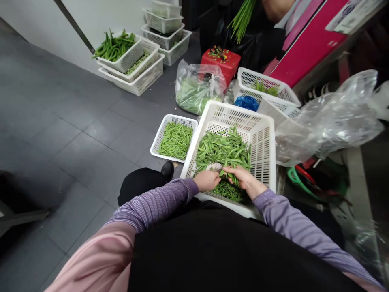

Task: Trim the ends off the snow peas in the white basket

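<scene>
A large white plastic slatted basket (pixel 234 110) rests on my lap, holding a heap of green pea pods (pixel 223 149). My right hand (pixel 241 177) pinches a few pods at the front of the heap. My left hand (pixel 206 180) lies curled beside it on the basket's near side, its fingertips close to the pods. Whether it grips anything is hidden. Darker, thin green trimmings (pixel 227 191) lie under my hands, and a pale scrap (pixel 214 166) sits on the pods. A smaller white basket (pixel 173 118) of pods (pixel 175 140) stands on the floor to the left.
White baskets (pixel 127 69) of green beans and a stack of baskets (pixel 162 28) stand at the back. Nearby are a bag of greens (pixel 197 89), a red box (pixel 220 63), and a basket (pixel 267 85). Clear plastic sheeting (pixel 328 121) hangs right. A person's arm holds chives (pixel 243 18).
</scene>
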`<state>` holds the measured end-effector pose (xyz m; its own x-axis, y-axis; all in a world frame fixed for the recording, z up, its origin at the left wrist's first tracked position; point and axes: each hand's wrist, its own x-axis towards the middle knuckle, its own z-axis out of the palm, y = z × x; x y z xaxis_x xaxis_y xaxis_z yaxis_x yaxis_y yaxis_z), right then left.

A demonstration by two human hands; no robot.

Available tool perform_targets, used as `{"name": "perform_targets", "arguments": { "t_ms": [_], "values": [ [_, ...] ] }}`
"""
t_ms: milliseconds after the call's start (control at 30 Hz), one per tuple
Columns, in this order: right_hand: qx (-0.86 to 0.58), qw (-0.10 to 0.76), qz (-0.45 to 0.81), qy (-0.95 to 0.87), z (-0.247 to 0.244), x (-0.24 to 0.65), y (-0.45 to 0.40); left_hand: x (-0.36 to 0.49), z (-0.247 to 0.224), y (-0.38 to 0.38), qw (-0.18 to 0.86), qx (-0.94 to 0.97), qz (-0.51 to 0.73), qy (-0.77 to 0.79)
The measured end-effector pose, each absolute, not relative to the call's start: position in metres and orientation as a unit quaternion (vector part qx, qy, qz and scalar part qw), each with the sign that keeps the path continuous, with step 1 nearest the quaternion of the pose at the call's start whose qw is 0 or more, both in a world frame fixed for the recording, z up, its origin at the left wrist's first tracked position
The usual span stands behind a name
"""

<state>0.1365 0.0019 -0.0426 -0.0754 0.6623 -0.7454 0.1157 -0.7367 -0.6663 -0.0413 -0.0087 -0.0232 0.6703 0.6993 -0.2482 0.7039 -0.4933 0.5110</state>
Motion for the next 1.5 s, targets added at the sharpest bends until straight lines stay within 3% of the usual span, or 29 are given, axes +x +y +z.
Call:
{"name": "perform_targets", "arguments": {
  "t_ms": [167, 367, 600, 733, 900, 967, 1100, 1167, 1233, 1367, 1500],
  "values": [
    [-0.618, 0.267, 0.705, -0.224, -0.03, 0.13, -0.012, -0.042, -0.018, -0.017, 0.266, 0.88, 0.016, 0.392],
    [-0.623, 0.239, 0.696, -0.265, -0.014, 0.119, -0.026, -0.044, -0.011, -0.025, 0.245, 0.905, 0.006, 0.348],
    [-0.547, 0.172, 0.765, -0.293, -0.011, 0.145, -0.04, -0.063, -0.01, 0.002, 0.227, 0.799, 0.046, 0.555],
    [-0.523, 0.159, 0.79, -0.276, -0.014, 0.151, -0.045, -0.059, -0.005, -0.01, 0.233, 0.869, 0.081, 0.43],
    [-0.517, 0.12, 0.777, -0.338, -0.014, 0.148, -0.042, -0.048, -0.005, -0.025, 0.179, 0.929, 0.039, 0.32],
    [-0.581, 0.088, 0.692, -0.419, -0.012, 0.15, -0.037, -0.048, -0.008, -0.022, 0.158, 0.936, 0.028, 0.314],
    [-0.73, 0.056, 0.27, -0.625, -0.004, 0.16, -0.024, -0.05, -0.015, -0.011, 0.157, 0.939, 0.016, 0.305],
    [-0.706, 0.049, 0.156, -0.689, 0.001, 0.161, -0.02, -0.05, -0.017, -0.007, 0.182, 0.939, 0.005, 0.292],
    [-0.63, 0.035, 0.206, -0.748, 0.006, 0.156, -0.017, -0.05, -0.017, -0.003, 0.224, 0.937, 0.007, 0.269],
    [-0.494, 0.007, 0.427, -0.757, 0.011, 0.141, -0.013, -0.05, -0.014, 0.0, 0.319, 0.911, 0.05, 0.257],
    [-0.551, 0.132, 0.524, -0.636, 0.008, 0.128, -0.019, -0.05, -0.012, -0.004, 0.373, 0.84, 0.147, 0.366]
  ]
}}
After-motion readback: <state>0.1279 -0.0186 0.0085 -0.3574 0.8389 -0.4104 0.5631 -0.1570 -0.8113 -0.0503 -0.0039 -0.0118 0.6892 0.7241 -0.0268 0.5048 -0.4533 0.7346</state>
